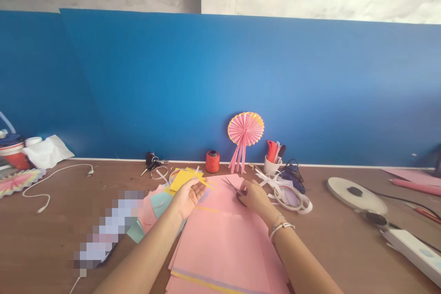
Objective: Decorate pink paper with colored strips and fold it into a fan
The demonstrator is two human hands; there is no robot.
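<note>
My right hand (255, 196) grips a pair of scissors (235, 187), whose blades are parted and point to the upper left. My left hand (190, 196) is turned palm up, its thumb and fingers pinching thin yellow paper strips (208, 183). Both hands are above a stack of pink paper sheets (223, 243), which has yellow and lilac bands across it. The scissor blades are apart from the yellow strips. Beside my left hand lie yellow paper (179, 180), teal paper (161, 204) and pink scraps (147, 213).
A pink pleated rosette (245, 129) leans against the blue partition (165, 78). Near it stand a red thread spool (212, 162) and a white pen cup (272, 165). White ribbon (289, 202) lies right of my right hand, a ribbon roll (356, 195) farther right. Keys (153, 163) lie behind.
</note>
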